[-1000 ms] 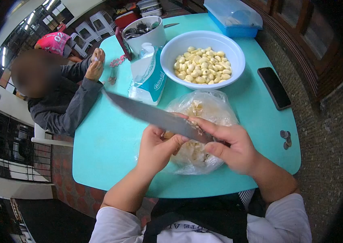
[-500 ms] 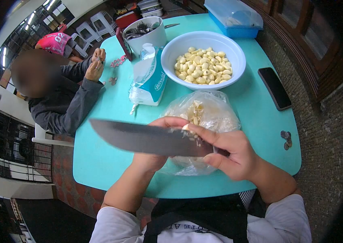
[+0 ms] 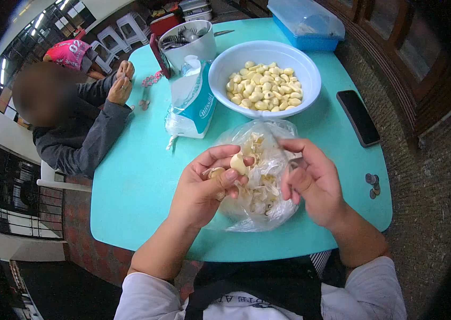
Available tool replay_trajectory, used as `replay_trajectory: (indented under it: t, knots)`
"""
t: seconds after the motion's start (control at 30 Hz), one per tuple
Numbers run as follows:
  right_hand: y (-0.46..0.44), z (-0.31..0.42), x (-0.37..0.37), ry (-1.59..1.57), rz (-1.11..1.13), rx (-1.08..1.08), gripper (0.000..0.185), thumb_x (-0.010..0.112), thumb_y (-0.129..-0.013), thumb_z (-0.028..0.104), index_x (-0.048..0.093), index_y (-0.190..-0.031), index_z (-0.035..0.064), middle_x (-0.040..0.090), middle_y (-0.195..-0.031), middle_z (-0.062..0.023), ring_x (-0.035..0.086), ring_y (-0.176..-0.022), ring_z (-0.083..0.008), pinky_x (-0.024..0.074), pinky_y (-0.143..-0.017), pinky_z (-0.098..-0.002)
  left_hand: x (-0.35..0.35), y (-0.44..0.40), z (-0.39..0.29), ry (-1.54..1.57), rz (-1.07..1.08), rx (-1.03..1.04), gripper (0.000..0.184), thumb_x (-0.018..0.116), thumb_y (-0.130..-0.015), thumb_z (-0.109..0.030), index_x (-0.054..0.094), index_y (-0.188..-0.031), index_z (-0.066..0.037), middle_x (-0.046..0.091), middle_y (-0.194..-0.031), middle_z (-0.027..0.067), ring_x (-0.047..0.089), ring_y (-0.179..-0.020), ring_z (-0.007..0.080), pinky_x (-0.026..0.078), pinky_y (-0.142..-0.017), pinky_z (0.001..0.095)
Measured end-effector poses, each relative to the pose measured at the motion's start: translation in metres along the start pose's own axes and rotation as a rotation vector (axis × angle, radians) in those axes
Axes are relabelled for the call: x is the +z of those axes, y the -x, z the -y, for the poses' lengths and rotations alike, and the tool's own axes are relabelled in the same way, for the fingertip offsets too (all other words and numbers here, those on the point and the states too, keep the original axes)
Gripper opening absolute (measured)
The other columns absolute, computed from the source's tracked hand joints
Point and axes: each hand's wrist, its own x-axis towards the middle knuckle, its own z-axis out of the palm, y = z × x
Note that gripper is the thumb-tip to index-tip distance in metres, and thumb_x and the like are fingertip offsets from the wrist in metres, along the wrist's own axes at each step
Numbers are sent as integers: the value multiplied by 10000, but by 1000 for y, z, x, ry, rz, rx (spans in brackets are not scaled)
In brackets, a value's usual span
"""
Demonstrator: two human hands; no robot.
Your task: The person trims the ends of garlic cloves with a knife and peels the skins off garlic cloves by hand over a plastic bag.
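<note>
My left hand point(image 3: 201, 186) is closed round garlic, pinching a pale peeled clove point(image 3: 238, 164) upright between thumb and fingers. Another garlic piece with skin point(image 3: 216, 173) sits deeper in the same hand. My right hand point(image 3: 318, 186) is curled to the right of it, slightly blurred. A small grey part of the knife point(image 3: 296, 161) shows at its fingers; the broad blade is turned almost edge-on and mostly unseen. Below both hands lies a clear plastic bag point(image 3: 278, 205) with papery garlic skins point(image 3: 260, 194). Beyond it stands a light blue basin point(image 3: 310, 88) holding many peeled cloves point(image 3: 265, 88).
A blue-and-white plastic pack point(image 3: 196, 101) and a white cutlery tub point(image 3: 201, 50) stand left of the basin. A phone point(image 3: 358, 117) and coins point(image 3: 373, 185) lie right. A lidded blue box point(image 3: 308, 32) is at the far edge. Another person point(image 3: 89, 128) sits at left.
The broad knife blade, flat across both hands before, has swung out of sight. My hands have moved apart, the left one showing the clove and the right one drawn to the right.
</note>
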Motion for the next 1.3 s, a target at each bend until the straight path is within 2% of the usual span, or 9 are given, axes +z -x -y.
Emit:
replay_trajectory:
  t: [0.17,0.27,0.37,0.53,0.73,0.93,1.1,1.27,1.3]
  knots:
    - [3,-14,5,157,97,-18,395,634,-839,189,383,-1099,30,498,-563,-21,435,-487,-49,313,-456,-221,-3,3,3,34,-38,27,327,617,-794,-17,518,-1106,-1,617,-1016,127,620,-838,174,502,-660,244]
    - [3,-13,8,161,144,10,400,640,-831,189,396,-1109,38,501,-566,-41,436,-498,-39,300,-455,-228,7,3,2,12,-91,55,341,612,-768,11,510,-1094,4,614,-985,101,613,-851,171,498,-688,257]
    - [3,-11,10,190,169,12,455,648,-821,183,410,-1180,38,498,-568,-40,438,-514,-36,303,-463,-230,2,4,5,-16,-106,43,350,614,-739,27,510,-1072,4,605,-968,81,605,-859,161,488,-702,261]
    - [2,-11,14,307,149,-151,567,640,-820,171,394,-1312,35,568,-664,-72,504,-577,-73,412,-549,-250,3,5,10,-49,-117,92,373,623,-709,56,509,-1060,5,591,-958,70,597,-862,158,479,-703,262]
    - [0,-2,11,386,208,-161,542,613,-834,171,411,-1319,40,612,-780,-132,552,-661,-93,459,-648,-259,4,5,13,-28,-128,109,365,617,-705,74,516,-1050,9,584,-957,78,593,-869,173,484,-739,284]
    - [-2,-11,11,299,199,-218,490,550,-876,157,400,-1319,12,631,-815,-114,567,-685,-111,460,-676,-262,2,5,15,-68,-44,148,321,624,-755,41,519,-1058,20,596,-997,103,594,-910,188,502,-787,316]
    - [1,3,6,-128,247,178,434,462,-929,169,392,-1327,10,554,-680,-21,494,-577,-73,409,-555,-209,3,5,9,-18,-39,37,287,586,-826,-6,511,-1102,20,612,-975,113,618,-871,201,532,-770,310]
    - [-1,2,5,-299,254,301,435,410,-953,227,378,-1333,18,396,-556,43,341,-469,-26,270,-427,-167,1,4,6,113,-47,-52,285,580,-836,-20,519,-1113,10,620,-941,120,635,-827,210,536,-744,304]
    - [-1,1,5,-302,258,299,436,411,-953,230,378,-1333,19,403,-557,41,347,-468,-28,278,-428,-170,1,4,6,145,-49,-67,291,588,-833,-24,523,-1114,6,621,-936,118,635,-826,208,536,-739,302]
